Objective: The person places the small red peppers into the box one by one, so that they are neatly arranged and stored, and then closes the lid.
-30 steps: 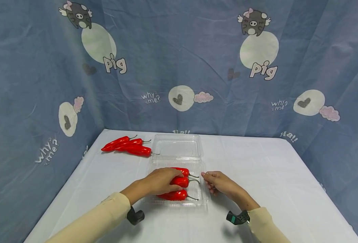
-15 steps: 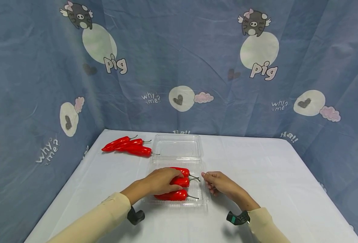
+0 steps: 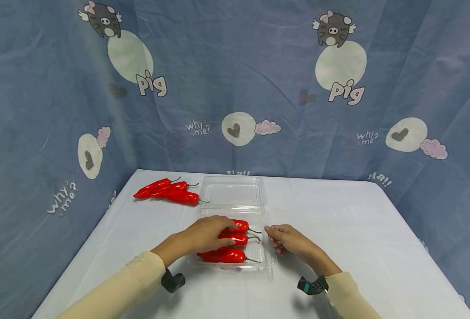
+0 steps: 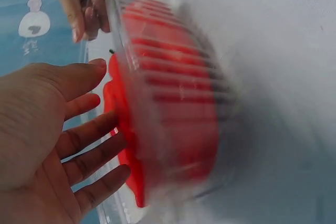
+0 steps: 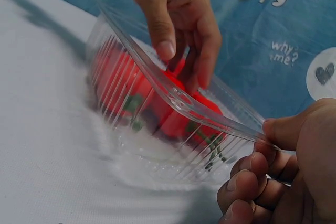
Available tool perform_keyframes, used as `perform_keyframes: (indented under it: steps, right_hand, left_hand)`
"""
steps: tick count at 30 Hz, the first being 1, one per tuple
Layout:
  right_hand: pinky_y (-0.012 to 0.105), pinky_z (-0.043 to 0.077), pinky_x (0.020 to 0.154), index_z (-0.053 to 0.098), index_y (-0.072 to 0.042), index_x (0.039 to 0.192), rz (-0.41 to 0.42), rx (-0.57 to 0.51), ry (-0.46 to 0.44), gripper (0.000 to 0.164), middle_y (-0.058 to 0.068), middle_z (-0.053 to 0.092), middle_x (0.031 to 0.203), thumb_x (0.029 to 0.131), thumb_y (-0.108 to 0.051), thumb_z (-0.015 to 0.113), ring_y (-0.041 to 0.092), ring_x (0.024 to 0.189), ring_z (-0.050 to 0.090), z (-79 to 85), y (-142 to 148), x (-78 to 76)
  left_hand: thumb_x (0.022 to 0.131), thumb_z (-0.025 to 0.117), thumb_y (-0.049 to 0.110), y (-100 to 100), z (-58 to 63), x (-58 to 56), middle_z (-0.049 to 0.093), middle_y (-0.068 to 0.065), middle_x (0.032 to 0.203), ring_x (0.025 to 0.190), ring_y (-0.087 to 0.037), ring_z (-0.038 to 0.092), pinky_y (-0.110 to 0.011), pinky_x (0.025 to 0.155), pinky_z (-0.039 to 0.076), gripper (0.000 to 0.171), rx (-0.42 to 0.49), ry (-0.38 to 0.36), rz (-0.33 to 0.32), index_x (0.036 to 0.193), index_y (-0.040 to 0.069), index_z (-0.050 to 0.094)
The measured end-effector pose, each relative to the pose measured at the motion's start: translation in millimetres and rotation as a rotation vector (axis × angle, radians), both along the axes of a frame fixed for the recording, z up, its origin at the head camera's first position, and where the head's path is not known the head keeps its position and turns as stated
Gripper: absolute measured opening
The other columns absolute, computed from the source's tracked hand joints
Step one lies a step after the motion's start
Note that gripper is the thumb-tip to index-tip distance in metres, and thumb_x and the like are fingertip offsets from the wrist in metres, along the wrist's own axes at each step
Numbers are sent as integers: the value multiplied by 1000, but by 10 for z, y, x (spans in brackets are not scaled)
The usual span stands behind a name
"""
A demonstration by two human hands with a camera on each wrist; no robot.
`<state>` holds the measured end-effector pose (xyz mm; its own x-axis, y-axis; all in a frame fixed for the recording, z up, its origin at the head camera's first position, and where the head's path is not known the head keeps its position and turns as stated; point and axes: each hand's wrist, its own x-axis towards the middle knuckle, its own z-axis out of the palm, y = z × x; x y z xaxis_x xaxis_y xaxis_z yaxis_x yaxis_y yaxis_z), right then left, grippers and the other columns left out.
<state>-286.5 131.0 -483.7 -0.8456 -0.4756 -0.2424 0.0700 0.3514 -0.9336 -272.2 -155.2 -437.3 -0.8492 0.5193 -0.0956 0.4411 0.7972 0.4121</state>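
Three red chili peppers (image 3: 225, 255) lie side by side in the base of a clear plastic clamshell box (image 3: 262, 252), stems pointing right. My left hand (image 3: 205, 234) is over the back and middle peppers, its palm covering their left ends in the head view. In the left wrist view its fingers (image 4: 97, 158) are loosely spread, with the tips right at the peppers' edge. At the box's right side my right hand (image 3: 288, 239) pinches the rim between thumb and forefinger, and the other fingers (image 5: 247, 182) curl below, outside the ribbed wall.
The box's hinged lid (image 3: 233, 190) lies flat behind the base. Several more red peppers (image 3: 167, 192) rest on the white table (image 3: 338, 230) to the back left. A blue printed curtain (image 3: 275, 84) hangs behind the table and along its sides.
My left hand has drawn slightly left and up, with its fingers looser over the peppers. The front pepper has slid a little to the left. The right hand stays put.
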Motion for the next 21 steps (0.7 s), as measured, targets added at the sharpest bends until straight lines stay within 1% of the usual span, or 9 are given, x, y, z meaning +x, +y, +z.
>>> perform_keyframes:
  steps: [4, 7, 12, 15, 17, 21]
  right_hand:
    - [26, 40, 52, 50, -3, 78, 0, 1, 0, 46, 0, 48, 67, 105, -40, 52, 13, 58, 46, 3, 3, 0]
    - [26, 39, 52, 51, -3, 78, 1, 2, -2, 45, 0, 48, 68, 105, -39, 51, 13, 59, 46, 2, 3, -3]
    - [27, 39, 52, 51, -3, 79, 4, 6, -3, 44, 1, 48, 68, 106, -37, 50, 14, 59, 46, 9, 3, -5]
    - [27, 40, 52, 51, -2, 80, 4, 9, -2, 46, 0, 48, 68, 105, -40, 51, 14, 59, 46, 10, 3, -5]
    - [27, 40, 52, 51, -1, 80, 4, 8, -1, 47, 0, 48, 68, 105, -41, 51, 14, 59, 46, 10, 2, -5]
    - [27, 39, 52, 50, 1, 81, 2, 5, -3, 46, 0, 48, 68, 106, -38, 50, 13, 59, 46, 6, 4, -11]
  left_hand:
    - [88, 79, 34, -89, 84, -14, 67, 4, 121, 109, -15, 60, -42, 93, 55, 45, 42, -5, 21, 129, 19, 67]
    - [88, 79, 32, -176, 155, -29, 68, 1, 121, 110, -19, 62, -45, 92, 56, 45, 75, -7, 62, 129, 19, 66]
    - [87, 80, 32, -339, 246, -69, 68, 3, 119, 110, -19, 63, -43, 90, 57, 43, 79, 33, 124, 126, 22, 67]
    - [86, 80, 31, -461, 298, -120, 68, 5, 118, 109, -17, 62, -41, 90, 57, 43, 73, 73, 124, 126, 22, 67]
    - [88, 79, 31, -557, 338, -154, 68, 3, 120, 110, -19, 63, -42, 92, 57, 44, 78, 98, 115, 128, 20, 66]
    - [90, 77, 34, -740, 389, -243, 69, -3, 123, 113, -24, 64, -45, 95, 55, 45, 97, 146, 104, 129, 15, 65]
